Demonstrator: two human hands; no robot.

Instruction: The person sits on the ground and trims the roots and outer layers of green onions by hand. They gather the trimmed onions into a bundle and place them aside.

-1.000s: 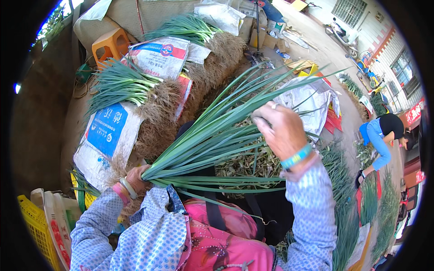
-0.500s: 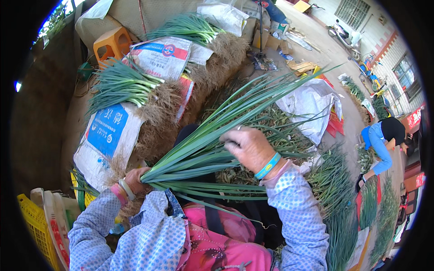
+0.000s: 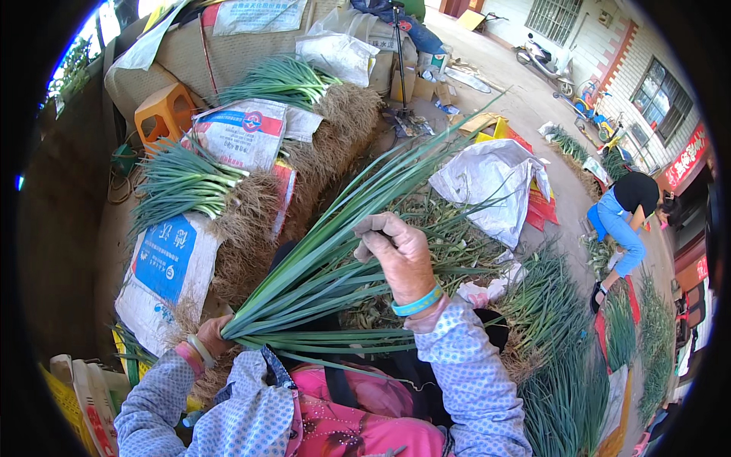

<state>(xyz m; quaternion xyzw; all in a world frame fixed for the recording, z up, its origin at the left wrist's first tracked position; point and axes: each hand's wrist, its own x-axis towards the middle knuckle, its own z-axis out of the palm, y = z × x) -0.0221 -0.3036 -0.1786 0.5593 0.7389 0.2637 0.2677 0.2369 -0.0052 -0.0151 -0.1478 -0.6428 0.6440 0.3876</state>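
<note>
My left hand [image 3: 211, 335] grips the root end of a bunch of green onions [image 3: 343, 251] at the lower left, with the long green leaves fanning up and to the right. My right hand [image 3: 396, 255] is over the middle of the bunch, its fingers pinched on a leaf. A teal band circles that wrist. Blue patterned sleeves and a pink apron [image 3: 358, 415] fill the lower edge.
Bundles of green onions with hairy roots lie on printed sacks [image 3: 164, 266] at the left and back. An orange stool [image 3: 164, 114] stands behind them. A white sack [image 3: 495, 183] lies at the right. More onions [image 3: 563, 350] cover the ground there, where a person in blue [image 3: 620, 221] bends over.
My right hand has slid down the leaves from the right side toward the middle of the bunch. The left hand has kept its hold on the root end.
</note>
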